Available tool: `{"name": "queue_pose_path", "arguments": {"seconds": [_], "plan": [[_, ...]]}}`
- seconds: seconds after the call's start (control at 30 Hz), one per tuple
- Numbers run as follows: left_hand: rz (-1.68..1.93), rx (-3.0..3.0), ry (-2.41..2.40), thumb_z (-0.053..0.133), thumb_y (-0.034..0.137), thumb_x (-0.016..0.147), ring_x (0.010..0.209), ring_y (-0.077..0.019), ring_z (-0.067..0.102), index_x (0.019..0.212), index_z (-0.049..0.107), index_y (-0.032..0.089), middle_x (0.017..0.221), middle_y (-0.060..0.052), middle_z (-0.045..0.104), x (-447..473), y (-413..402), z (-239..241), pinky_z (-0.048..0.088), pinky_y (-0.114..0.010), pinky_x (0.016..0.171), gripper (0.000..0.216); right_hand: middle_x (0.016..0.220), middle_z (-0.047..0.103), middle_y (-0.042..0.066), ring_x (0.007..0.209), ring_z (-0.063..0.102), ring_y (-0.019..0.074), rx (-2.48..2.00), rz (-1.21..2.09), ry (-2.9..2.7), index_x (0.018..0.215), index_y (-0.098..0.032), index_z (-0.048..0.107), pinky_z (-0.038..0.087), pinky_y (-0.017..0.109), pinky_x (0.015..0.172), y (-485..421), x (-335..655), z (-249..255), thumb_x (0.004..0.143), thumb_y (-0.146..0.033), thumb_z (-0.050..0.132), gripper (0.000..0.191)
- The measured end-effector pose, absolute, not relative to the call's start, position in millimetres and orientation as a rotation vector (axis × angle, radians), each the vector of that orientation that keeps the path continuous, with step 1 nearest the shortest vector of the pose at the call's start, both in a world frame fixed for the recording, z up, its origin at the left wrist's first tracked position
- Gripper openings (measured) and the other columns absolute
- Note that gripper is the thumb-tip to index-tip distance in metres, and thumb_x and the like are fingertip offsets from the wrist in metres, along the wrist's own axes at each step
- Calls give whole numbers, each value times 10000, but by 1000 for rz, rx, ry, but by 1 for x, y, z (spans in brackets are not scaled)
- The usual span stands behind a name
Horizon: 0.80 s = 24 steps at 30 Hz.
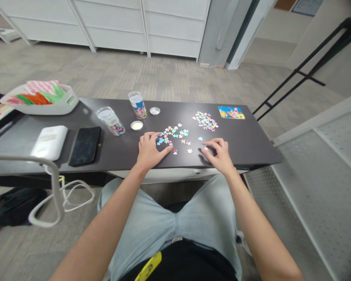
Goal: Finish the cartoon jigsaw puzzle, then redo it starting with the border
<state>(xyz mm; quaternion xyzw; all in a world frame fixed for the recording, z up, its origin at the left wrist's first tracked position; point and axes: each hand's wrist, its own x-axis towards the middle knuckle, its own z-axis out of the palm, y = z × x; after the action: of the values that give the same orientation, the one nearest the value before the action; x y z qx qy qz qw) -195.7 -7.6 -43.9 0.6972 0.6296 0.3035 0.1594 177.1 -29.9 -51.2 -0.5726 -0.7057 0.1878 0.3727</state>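
Observation:
My left hand (149,151) rests on the dark table at the left of a loose heap of jigsaw pieces (175,135). Its thumb and fingers are apart, with pieces near the fingertips. My right hand (219,155) lies to the right of that heap, thumb and forefinger spread around a small pale jigsaw piece (206,148). Whether they touch this piece is too small to tell. A blue piece (200,139) lies just beyond the right fingertips. Between my hands are a red-and-green piece (175,152) and a whitish piece (190,150).
A second heap of pieces (205,121) and a cartoon picture card (231,112) lie farther right. Two clear cans (111,121) (138,105) stand left, with round lids (137,125) (155,111). Farther left are a black tablet (85,146), a white box (50,143) and a white basket (71,102).

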Motion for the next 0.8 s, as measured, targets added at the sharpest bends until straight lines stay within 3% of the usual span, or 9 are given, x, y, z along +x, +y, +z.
{"name": "queue_pose_path", "arguments": {"seconds": [0.13, 0.3, 0.5, 0.6, 0.8], "plan": [[957, 2060, 1699, 776, 637, 1135, 1530, -503, 702, 1537, 787, 312, 1561, -218, 794, -225, 3, -50, 513, -739, 1439, 517, 1473, 834, 120, 1315, 720, 527, -1453, 468, -1891, 1193, -569, 1023, 568, 862, 1224, -32, 147, -55, 1076, -656, 919, 179], [917, 2089, 1695, 732, 580, 1159, 1393, -467, 772, 1390, 844, 346, 1426, -171, 856, -246, 7, -50, 580, -724, 1342, 348, 1411, 850, 115, 1321, 706, 521, -1440, 464, -1955, 1132, -563, 1027, 566, 808, 1185, -29, 129, -58, 1086, -596, 942, 102], [871, 2094, 1758, 808, 553, 1145, 1407, -500, 730, 1406, 899, 355, 1460, -182, 826, -239, 5, -50, 587, -773, 1294, 340, 1381, 871, 135, 1351, 724, 534, -1485, 456, -1853, 1279, -564, 1006, 536, 837, 1216, -19, 156, -55, 1134, -617, 840, 226], [848, 2110, 1769, 791, 511, 1165, 1396, -484, 730, 1423, 919, 356, 1441, -179, 816, -238, 4, -50, 603, -752, 1285, 327, 1333, 871, 176, 1342, 717, 565, -1535, 435, -1761, 1198, -504, 992, 519, 893, 1215, -7, 182, -52, 1102, -633, 810, 242], [842, 2128, 1812, 748, 419, 1184, 1387, -492, 734, 1497, 945, 294, 1445, -219, 794, -237, 4, -52, 616, -743, 1299, 390, 1242, 884, 181, 1163, 760, 522, -1499, 496, -1717, 1100, -482, 953, 608, 839, 1169, 6, 207, -50, 1056, -644, 803, 225]]}}
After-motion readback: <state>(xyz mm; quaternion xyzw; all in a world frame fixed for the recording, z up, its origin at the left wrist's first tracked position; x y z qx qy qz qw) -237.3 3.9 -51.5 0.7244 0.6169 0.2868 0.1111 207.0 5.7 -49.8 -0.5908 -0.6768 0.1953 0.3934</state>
